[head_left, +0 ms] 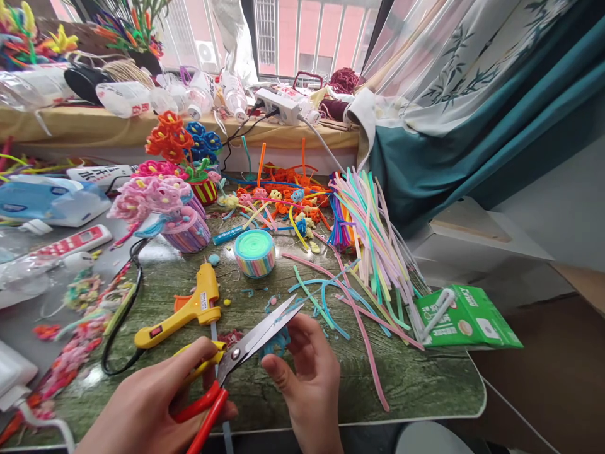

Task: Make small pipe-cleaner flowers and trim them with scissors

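Note:
My left hand (155, 394) is wrapped round the handles of a pair of scissors (258, 334) with red and yellow grips. The blades point up and right, slightly parted, and pass in front of a small blue fuzzy pipe-cleaner piece (276, 342). My right hand (309, 372) pinches that blue piece between thumb and fingers, partly hidden by the blades. Whether the blades touch it I cannot tell. Just beyond the hands lies a yellow hot glue gun (198, 306). A round pot (255, 253) with striped pastel sides and a green coiled top stands farther back.
Loose pipe cleaners (350, 302) lie right of my hands, beside a large pastel bundle (373, 233) and a green carton (472, 318). Pipe-cleaner flowers (151, 195) in pots stand at the left back. A black cord (106, 340) loops on the left. Bottles (127, 98) and a power strip (278, 104) line the sill.

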A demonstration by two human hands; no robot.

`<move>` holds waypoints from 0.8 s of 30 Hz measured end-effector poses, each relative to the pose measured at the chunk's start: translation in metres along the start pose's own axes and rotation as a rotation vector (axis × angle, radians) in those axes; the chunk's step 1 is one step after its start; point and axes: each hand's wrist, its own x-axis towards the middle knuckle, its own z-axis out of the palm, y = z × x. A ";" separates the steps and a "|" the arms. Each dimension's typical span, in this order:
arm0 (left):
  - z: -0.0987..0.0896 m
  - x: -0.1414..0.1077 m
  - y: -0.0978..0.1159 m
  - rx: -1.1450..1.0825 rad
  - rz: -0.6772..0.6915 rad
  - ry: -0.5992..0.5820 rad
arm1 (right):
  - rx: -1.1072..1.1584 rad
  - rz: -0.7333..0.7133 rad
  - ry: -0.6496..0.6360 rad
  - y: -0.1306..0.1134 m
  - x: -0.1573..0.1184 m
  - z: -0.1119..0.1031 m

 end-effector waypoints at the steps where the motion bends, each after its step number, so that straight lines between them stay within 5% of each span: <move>1: 0.000 0.001 0.001 -0.004 -0.003 -0.012 | -0.007 -0.002 0.008 0.000 0.000 0.000; 24: -0.002 -0.001 -0.007 0.067 0.058 -0.079 | -0.094 -0.032 0.035 -0.005 0.006 -0.004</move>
